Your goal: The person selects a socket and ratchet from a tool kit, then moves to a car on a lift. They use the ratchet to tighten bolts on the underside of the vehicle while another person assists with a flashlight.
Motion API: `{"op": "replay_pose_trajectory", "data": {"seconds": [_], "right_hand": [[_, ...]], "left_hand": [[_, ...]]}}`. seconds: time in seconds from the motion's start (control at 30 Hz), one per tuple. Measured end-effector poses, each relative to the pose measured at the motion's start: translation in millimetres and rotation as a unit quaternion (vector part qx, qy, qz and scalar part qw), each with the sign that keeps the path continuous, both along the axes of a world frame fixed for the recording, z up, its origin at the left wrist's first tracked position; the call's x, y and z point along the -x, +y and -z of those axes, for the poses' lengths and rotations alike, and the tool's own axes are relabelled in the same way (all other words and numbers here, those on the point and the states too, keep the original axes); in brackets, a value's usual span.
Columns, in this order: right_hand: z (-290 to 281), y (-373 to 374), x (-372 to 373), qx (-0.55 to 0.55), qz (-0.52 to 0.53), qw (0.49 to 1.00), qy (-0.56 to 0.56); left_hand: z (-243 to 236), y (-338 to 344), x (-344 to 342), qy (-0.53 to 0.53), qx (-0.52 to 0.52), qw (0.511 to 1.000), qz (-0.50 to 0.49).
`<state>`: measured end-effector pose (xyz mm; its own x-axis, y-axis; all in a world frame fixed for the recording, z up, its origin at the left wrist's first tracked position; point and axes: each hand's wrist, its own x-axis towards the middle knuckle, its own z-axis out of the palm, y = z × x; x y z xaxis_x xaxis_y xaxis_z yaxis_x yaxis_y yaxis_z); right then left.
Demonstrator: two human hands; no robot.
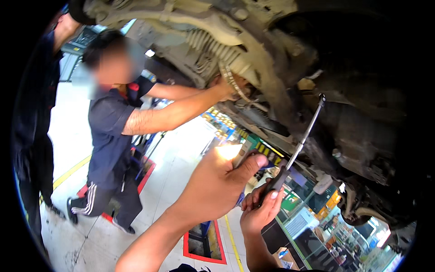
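My right hand [263,206] is closed round the dark handle of a ratchet wrench [300,146]. Its long metal shaft slants up and right, and its small head is in front of the dark underside of a raised car [253,50]. Beside it, a little left and higher, my left hand [213,183] is closed with the thumb bent over the top. What it grips is mostly hidden, and a bright yellow-white glow shows at its knuckles. I cannot tell whether the wrench head touches the car.
At the left a co-worker [111,118] in dark clothes reaches both arms up to the underside, near a ribbed boot [213,45]. Another person [38,136] stands at the far left edge. Red-framed floor openings [222,242] lie below. Shelves and benches fill the lower right.
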<state>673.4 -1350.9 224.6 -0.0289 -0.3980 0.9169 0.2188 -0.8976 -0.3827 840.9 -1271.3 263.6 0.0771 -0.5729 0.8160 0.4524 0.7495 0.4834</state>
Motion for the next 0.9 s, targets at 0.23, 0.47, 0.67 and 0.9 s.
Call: {"op": "replay_pose_trajectory", "data": {"seconds": [0.23, 0.47, 0.67, 0.9], "right_hand": [[106, -15, -5, -0.169, -0.231, 0.918, 0.274], [156, 73, 49, -0.161, -0.335, 0.725, 0.58], [139, 179, 114, -0.032, -0.392, 0.602, 0.695], [185, 240, 60, 0.056, -0.396, 0.527, 0.75]], "left_hand": [[110, 76, -7, 0.165, -0.127, 0.92, -0.333], [240, 239, 133, 0.414, -0.274, 0.671, -0.551], [305, 403, 321, 0.565, -0.455, 0.419, -0.546], [361, 450, 415, 0.637, -0.488, 0.212, -0.558]]}}
